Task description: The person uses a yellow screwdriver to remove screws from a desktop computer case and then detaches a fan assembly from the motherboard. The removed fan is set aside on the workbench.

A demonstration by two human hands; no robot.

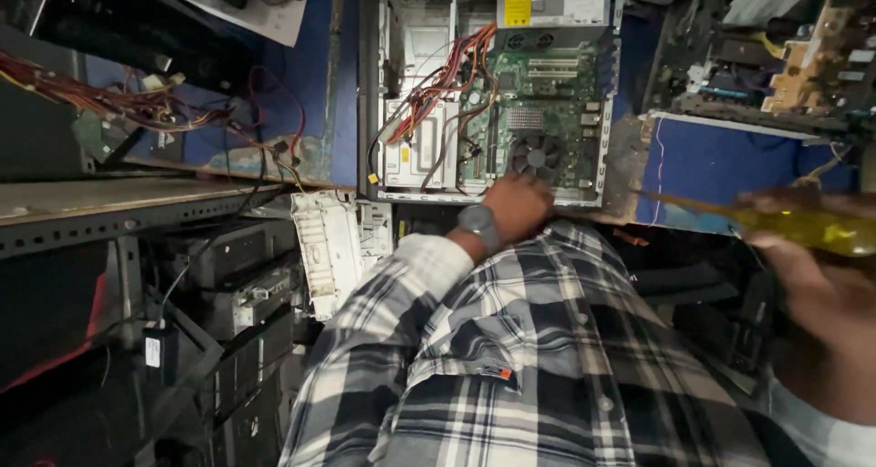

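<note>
An open desktop computer case (370, 93) lies on a blue surface, showing its green motherboard (547, 102), a black cooler fan (536, 155) and a bundle of red and orange cables (447, 75). My left hand (516, 207), with a grey wristwatch (478, 221) above a plaid sleeve, rests at the case's near edge just below the fan; its fingers are hidden. My right hand (821, 294), blurred at the far right, grips a screwdriver (812, 230) with a clear yellow handle, its shaft pointing left over the blue surface.
A grey metal shelf (109, 202) runs along the left, with tangled wires (137, 102) above it. A white plastic panel (324, 243) leans beside the case. Stacked black hardware (237, 275) fills the lower left. Loose circuit boards (803, 57) lie at the top right, beyond a blue mat (721, 161).
</note>
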